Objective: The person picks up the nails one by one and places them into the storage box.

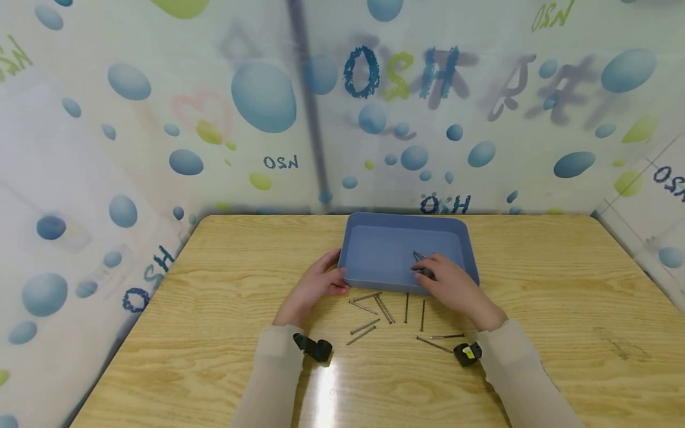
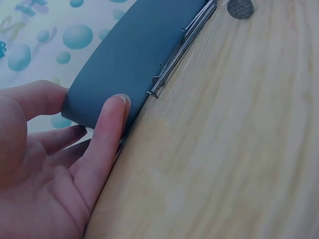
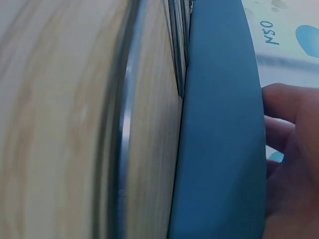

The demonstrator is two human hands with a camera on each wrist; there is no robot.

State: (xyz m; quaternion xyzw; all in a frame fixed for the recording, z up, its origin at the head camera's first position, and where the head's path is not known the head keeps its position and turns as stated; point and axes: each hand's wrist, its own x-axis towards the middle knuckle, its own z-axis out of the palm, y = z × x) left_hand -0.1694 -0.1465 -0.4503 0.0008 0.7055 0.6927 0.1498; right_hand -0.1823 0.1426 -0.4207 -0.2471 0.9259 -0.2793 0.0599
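Observation:
A shallow blue tray [image 1: 374, 252] stands on the table near its back edge. My left hand [image 1: 317, 282] grips the tray's front left corner; in the left wrist view one finger [image 2: 107, 134] lies against the front wall and others wrap the side. Over the tray's right part, my right hand [image 1: 446, 282] has thumb and fingers bent around a few dark nails [image 1: 418, 255], whose ends stick out past the fingertips. In the right wrist view the tray wall [image 3: 219, 129] hides the fingertips and what they hold.
Several loose steel nails [image 1: 383, 309] lie scattered on the wooden table [image 1: 214, 356] between the tray and the forearms, some close along the tray's front wall. A curtain with printed bubbles [image 1: 264, 98] hangs behind and beside the table.

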